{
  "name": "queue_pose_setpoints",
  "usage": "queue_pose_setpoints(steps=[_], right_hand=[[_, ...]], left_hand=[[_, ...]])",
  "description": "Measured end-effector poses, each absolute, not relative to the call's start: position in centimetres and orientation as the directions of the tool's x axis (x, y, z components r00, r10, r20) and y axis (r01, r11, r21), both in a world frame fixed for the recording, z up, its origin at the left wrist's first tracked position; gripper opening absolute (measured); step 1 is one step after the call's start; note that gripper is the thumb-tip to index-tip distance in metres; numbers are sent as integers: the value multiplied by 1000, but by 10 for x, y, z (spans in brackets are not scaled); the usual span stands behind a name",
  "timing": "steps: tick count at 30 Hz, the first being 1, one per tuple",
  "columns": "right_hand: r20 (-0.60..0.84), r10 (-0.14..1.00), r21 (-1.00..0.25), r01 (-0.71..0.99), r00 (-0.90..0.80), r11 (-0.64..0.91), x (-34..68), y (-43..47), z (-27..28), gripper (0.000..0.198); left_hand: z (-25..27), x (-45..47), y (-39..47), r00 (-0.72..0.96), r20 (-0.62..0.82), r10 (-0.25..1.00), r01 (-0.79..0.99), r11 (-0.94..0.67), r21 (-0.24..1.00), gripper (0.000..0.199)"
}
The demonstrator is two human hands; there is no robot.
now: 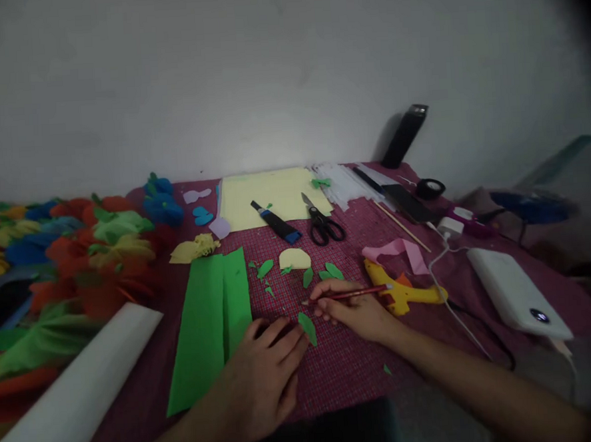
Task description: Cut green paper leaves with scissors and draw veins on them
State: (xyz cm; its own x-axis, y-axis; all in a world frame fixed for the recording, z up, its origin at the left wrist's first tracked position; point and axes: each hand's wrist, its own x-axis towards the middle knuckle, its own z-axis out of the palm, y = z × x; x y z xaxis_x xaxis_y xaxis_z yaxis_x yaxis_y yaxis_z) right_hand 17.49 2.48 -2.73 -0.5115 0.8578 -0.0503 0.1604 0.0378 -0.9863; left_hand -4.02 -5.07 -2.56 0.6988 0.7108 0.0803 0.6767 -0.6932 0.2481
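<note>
My right hand [348, 310] pinches a dark red pencil [357, 292], its tip pointing left just above the cloth. Below the tip lies a small green leaf cutout [307, 328]. My left hand [267, 366] rests palm down with its fingers stretched out, fingertips at the leaf's left edge; I cannot tell whether they press on it. Under and beside that hand are folded green sheets [197, 340]. More green leaf pieces [332, 271] and a cream rounded piece [294, 259] lie beyond my hands.
Black scissors [326, 229] and a dark cutter [278, 223] lie by pale yellow sheets [253, 190]. Colourful craft flowers [97, 253] and a white roll [80, 387] fill the left. A yellow glue gun [405, 294], white power bank [520, 294] and cables lie right.
</note>
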Motion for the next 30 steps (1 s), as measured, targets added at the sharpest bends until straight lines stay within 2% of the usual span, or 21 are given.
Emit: queue_pose_setpoints(steps=[2, 5, 8, 11, 19, 25, 30], right_hand=[[-46, 862, -976, 206, -505, 68, 174, 25, -29, 7], [-86, 866, -972, 231, -493, 35, 174, 27, -28, 7], [-44, 846, -969, 228, -532, 93, 173, 32, -25, 1], [-3, 829, -965, 220, -560, 145, 171, 36, -25, 4], [-6, 824, -969, 206, -566, 134, 170, 32, -34, 7], [-4, 814, -965, 215, -581, 149, 170, 33, -34, 7], [11, 807, -963, 211, -591, 168, 172, 34, -36, 6]], left_hand=[[-25, -39, -52, 688, 98, 719, 675, -684, 276, 48], [-22, -38, -53, 675, 104, 731, 678, -669, 304, 48], [-19, -37, -54, 681, 91, 727, 680, -673, 291, 51], [-17, -37, -53, 697, 73, 714, 678, -688, 260, 52], [-15, -34, -51, 691, 66, 719, 692, -685, 228, 47], [-20, -36, -52, 689, 76, 721, 682, -680, 270, 47], [-22, -37, -52, 702, 22, 711, 674, -675, 299, 49]])
